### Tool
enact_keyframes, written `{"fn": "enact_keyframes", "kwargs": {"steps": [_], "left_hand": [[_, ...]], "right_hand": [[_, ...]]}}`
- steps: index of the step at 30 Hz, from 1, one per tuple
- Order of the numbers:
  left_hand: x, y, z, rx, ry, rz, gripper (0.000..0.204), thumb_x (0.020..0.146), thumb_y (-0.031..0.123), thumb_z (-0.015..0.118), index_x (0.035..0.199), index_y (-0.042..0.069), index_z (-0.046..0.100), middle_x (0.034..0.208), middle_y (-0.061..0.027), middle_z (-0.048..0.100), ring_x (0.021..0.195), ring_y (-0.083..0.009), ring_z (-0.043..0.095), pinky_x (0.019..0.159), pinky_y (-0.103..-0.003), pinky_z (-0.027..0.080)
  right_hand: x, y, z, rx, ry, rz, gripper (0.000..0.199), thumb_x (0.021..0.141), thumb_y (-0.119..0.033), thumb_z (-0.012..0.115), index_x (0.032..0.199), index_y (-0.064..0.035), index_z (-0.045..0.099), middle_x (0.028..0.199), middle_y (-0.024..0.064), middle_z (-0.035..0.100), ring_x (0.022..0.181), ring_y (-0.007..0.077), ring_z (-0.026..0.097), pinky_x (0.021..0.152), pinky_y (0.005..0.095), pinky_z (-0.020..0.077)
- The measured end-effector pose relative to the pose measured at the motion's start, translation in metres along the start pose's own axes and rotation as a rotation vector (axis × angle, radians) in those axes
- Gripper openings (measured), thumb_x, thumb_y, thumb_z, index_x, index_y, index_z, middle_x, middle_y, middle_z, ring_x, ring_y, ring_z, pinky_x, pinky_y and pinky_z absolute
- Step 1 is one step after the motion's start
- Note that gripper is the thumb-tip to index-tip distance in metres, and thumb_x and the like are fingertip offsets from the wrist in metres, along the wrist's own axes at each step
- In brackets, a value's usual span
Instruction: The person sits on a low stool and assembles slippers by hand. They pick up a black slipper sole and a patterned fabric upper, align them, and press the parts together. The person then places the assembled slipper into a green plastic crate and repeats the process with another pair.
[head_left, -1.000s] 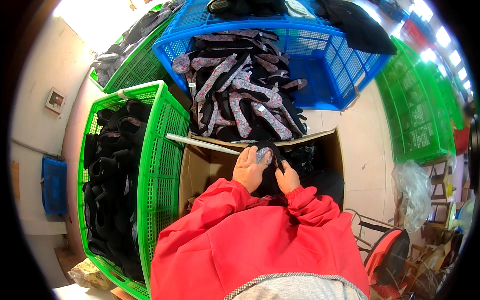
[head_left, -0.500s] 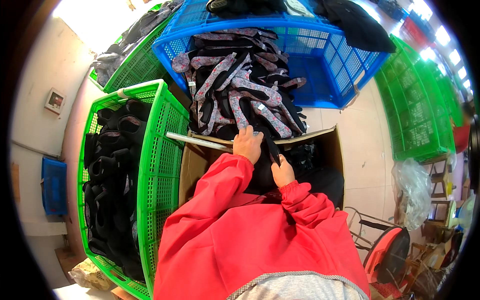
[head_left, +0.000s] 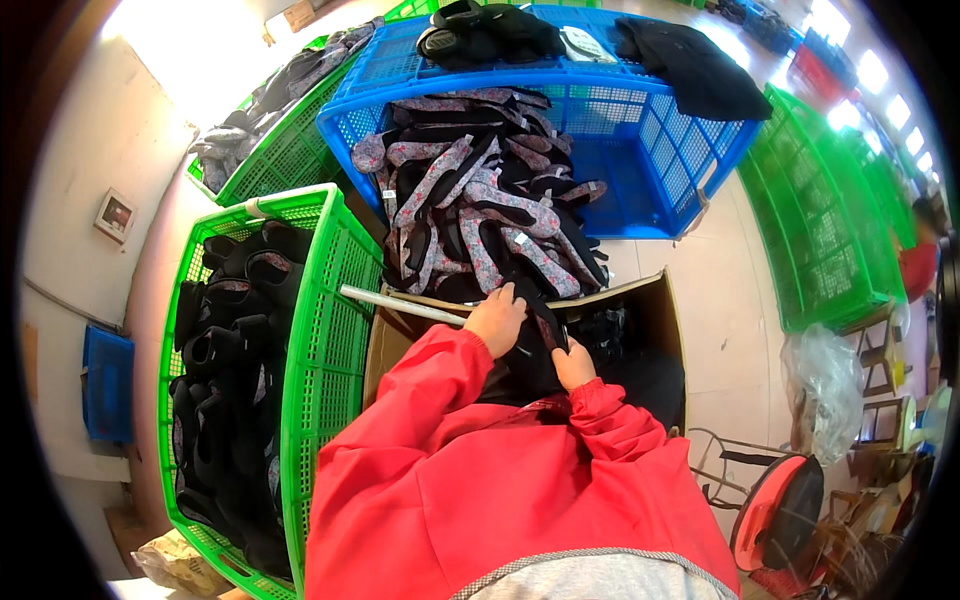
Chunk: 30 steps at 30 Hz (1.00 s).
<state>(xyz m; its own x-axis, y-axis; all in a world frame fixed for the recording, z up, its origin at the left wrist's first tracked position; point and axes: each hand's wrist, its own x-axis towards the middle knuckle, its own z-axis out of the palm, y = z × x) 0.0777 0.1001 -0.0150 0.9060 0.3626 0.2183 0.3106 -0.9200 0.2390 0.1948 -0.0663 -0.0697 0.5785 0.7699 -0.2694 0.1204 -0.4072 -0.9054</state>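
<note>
My left hand (head_left: 497, 320) is closed on the far left edge of a black fabric shoe upper (head_left: 532, 352) with a patterned lining showing along its opening. My right hand (head_left: 574, 364) pinches the same piece on its right side. A small pale glint shows by the right fingertips; I cannot tell what it is. The piece hangs over an open cardboard box (head_left: 676, 330), partly hidden by my red sleeves. Just beyond lies a heap of flower-printed uppers with black parts (head_left: 470, 190), spilling from a blue crate (head_left: 640, 228) tipped on its side.
A green crate (head_left: 318, 330) of black uppers (head_left: 235, 350) stands at my left. A white rod (head_left: 400, 305) lies across the box's left edge. Black shoes (head_left: 490, 38) and dark cloth (head_left: 695, 70) rest on the blue crate. Green crates (head_left: 815, 210) and a red-and-black stool (head_left: 780, 515) are at right.
The view has tilted slightly, so the crates sit lower in it. The upper has turned in my hands, and its patterned lining now shows between them.
</note>
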Motion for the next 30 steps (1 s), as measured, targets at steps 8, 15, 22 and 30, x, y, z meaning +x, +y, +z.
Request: {"fn": "enact_keyframes", "kwargs": {"steps": [8,15,22,30], "left_hand": [[-0.064,-0.006,-0.039,-0.374,0.044,0.100,0.021,0.086,0.011,0.065,0.105,0.006,0.071,0.119,-0.0134,0.060,0.092,-0.0305,0.065,0.084,-0.033,0.051],[-0.073,0.012,-0.010,-0.880,0.247,-0.570,0.042,0.073,0.009,0.079,0.110,0.001,0.061,0.101,-0.0104,0.060,0.092,-0.0218,0.061,0.083,-0.031,0.049],[-0.059,0.012,-0.026,-0.539,0.093,-0.543,0.041,0.067,0.017,0.083,0.097,0.000,0.060,0.091,-0.0122,0.060,0.086,-0.0267,0.061,0.077,-0.034,0.050],[-0.055,0.038,-0.002,-0.083,0.439,-0.456,0.031,0.068,0.017,0.079,0.088,0.006,0.058,0.083,-0.0091,0.058,0.079,-0.0302,0.059,0.069,-0.040,0.048]], "right_hand": [[-0.016,0.032,-0.004,0.094,-0.122,-0.030,0.039,0.080,-0.021,0.051,0.109,0.0010,0.065,0.092,0.0249,0.067,0.088,0.0394,0.065,0.080,0.0400,0.0497],[-0.032,0.012,-0.004,0.031,-0.102,-0.086,0.041,0.081,-0.020,0.050,0.113,0.0023,0.062,0.095,0.0256,0.067,0.092,0.0408,0.064,0.082,0.0404,0.0497],[-0.038,-0.002,-0.007,-0.042,-0.108,-0.063,0.044,0.084,-0.023,0.051,0.118,0.0034,0.060,0.101,0.0276,0.066,0.099,0.0409,0.063,0.086,0.0396,0.0492],[-0.040,0.017,0.003,-0.059,-0.021,-0.102,0.043,0.086,-0.023,0.053,0.119,0.0051,0.059,0.105,0.0287,0.064,0.102,0.0407,0.062,0.088,0.0395,0.0487]]}}
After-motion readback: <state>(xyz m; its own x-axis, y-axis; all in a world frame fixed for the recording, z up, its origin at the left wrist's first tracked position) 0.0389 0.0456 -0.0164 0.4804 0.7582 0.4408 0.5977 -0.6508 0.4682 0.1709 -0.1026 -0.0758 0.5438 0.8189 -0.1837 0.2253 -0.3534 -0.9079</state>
